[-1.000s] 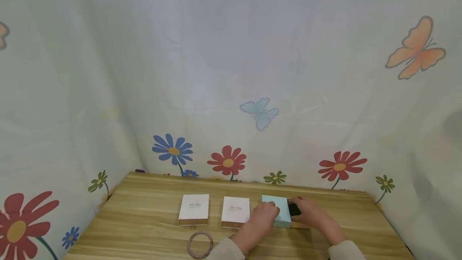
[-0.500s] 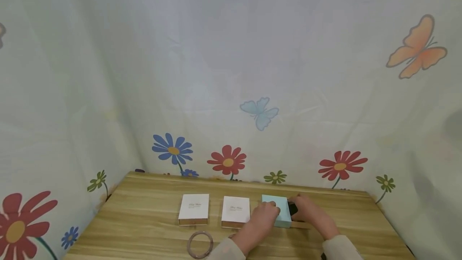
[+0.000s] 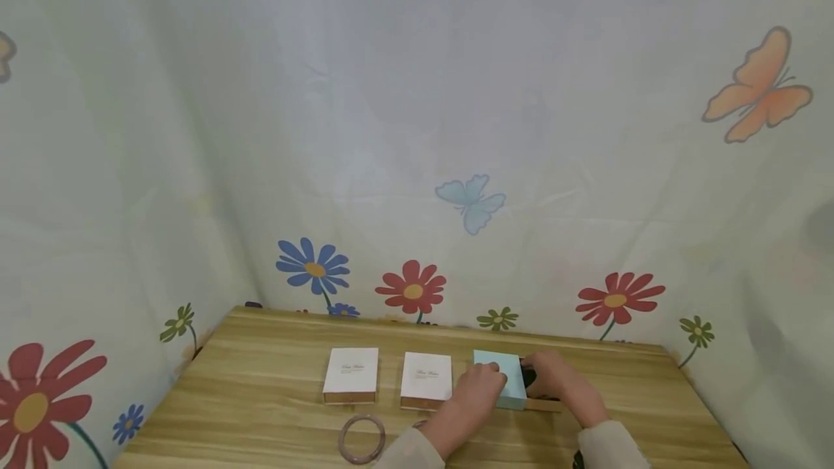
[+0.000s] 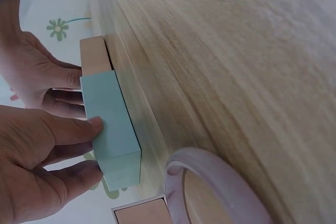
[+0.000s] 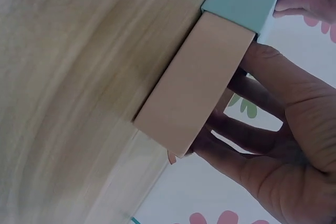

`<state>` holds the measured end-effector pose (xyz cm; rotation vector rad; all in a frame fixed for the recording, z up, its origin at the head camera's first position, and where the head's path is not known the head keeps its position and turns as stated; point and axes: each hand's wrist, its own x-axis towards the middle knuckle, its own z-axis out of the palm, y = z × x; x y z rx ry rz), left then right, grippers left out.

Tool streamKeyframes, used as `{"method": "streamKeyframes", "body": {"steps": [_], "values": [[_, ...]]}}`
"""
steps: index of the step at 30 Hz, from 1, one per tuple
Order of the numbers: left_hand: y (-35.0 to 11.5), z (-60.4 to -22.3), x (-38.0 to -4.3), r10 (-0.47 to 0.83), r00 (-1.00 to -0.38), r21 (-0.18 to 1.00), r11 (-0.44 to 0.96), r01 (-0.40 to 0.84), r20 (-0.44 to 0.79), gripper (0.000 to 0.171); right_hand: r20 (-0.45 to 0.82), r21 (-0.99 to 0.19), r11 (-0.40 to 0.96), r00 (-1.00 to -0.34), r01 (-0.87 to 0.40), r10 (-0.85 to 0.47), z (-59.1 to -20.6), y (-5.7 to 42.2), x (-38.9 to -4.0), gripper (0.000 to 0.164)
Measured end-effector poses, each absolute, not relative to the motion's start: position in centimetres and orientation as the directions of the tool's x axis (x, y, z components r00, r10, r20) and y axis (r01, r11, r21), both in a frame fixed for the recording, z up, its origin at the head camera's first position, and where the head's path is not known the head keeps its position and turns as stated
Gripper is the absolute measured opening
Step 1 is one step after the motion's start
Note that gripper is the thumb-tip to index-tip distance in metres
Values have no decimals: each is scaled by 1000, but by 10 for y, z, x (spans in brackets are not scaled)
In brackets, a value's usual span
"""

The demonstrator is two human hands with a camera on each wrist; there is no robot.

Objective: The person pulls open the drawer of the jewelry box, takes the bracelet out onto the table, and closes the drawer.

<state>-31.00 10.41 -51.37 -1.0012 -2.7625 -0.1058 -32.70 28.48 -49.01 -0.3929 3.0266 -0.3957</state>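
A pale teal drawer box (image 3: 510,386) lies on the wooden table with its tan drawer (image 5: 197,82) pulled partway out to the right. My left hand (image 3: 477,391) grips the teal sleeve, thumb and fingertips at its upper edges in the left wrist view. Over the drawer, my right hand (image 3: 557,381) reaches down with bent fingers and pinches a black pad (image 3: 528,375). Most of that pad is hidden by the hand and the sleeve. In the right wrist view, the fingers (image 5: 252,132) dip behind the drawer wall. A small ribbon tab (image 5: 171,157) hangs at the drawer's end.
Two white lettered boxes, one (image 3: 350,375) farther left and one (image 3: 426,379) beside my left hand, stand in a row with the teal box. A pinkish bangle (image 3: 342,440) lies in front. Part of another ring-like thing (image 3: 419,424) shows by my left wrist. A flowered curtain hangs behind.
My right hand has shifted slightly left, covering more of the black pad. More of the drawer's dark inside shows under it. The left hand stays on the teal box.
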Motion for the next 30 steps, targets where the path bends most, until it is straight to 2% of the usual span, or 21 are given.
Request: {"method": "streamKeyframes", "body": {"steps": [5, 19, 26, 30], "values": [[106, -512, -309, 625, -762, 21, 770, 637, 170, 23, -72, -279, 937, -968, -212, -241, -486, 287, -329, 43], [103, -510, -308, 613, -752, -6, 776, 630, 242, 21, -219, -256, 947, -943, -193, -251, -474, 288, -340, 46], [104, -514, -310, 624, -755, 4, 770, 638, 203, 19, -321, -220, 961, -917, -170, -236, -469, 289, -343, 47], [106, -515, -312, 627, -746, -20, 768, 640, 225, 18, -325, -188, 963, -913, -195, -248, -464, 287, -342, 47]]}}
